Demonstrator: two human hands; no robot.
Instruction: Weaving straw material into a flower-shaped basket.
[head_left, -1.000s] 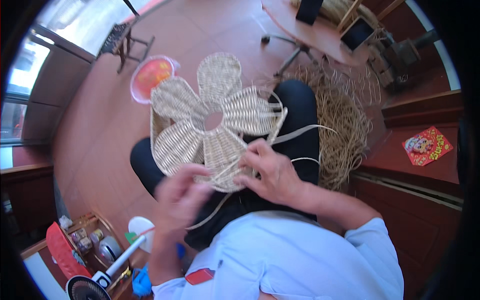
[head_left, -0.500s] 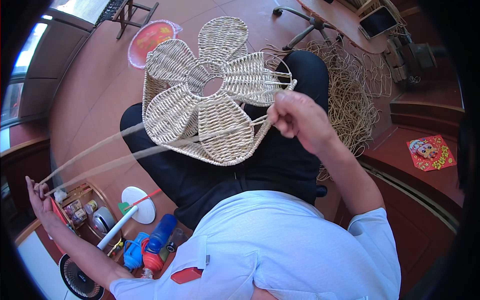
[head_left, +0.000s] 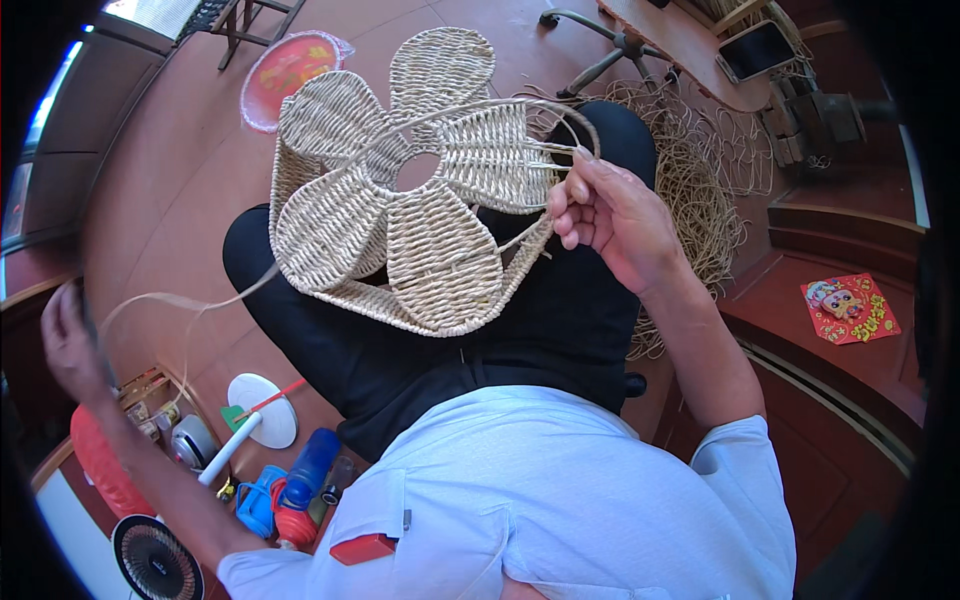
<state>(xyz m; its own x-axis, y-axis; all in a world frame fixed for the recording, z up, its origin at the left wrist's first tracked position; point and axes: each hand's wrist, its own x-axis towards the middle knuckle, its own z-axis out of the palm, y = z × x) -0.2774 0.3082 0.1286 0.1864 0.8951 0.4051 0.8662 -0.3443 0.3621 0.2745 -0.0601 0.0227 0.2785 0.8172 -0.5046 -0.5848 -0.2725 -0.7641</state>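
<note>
A flower-shaped woven straw piece [head_left: 445, 255] with wide petals round an open centre lies across my lap. The petal at the right is part woven, its bare frame showing at the outer end. At that end my right hand [head_left: 620, 215] is closed, thumb and fingers pinching a straw cord. A loop of the cord [head_left: 500, 103] arches over the top of the piece to this hand. Out at the far left, my left hand [head_left: 75, 340] is raised and smeared by motion. Slack cord [head_left: 190, 297] curves between it and the piece; whether its fingers hold it is unclear.
A big heap of loose straw cord [head_left: 690, 200] lies on the floor beside my right knee. At lower left stand bottles [head_left: 312, 468], a white round-based stand [head_left: 262, 410] and a fan [head_left: 158, 560]. A red plastic-wrapped disc [head_left: 290, 82] lies beyond; a phone [head_left: 757, 50] rests at upper right.
The cord strands that ran taut to my left hand now hang slack and curved. My left hand has risen. A cord loop now arches over the piece; my right hand stays at the same petal.
</note>
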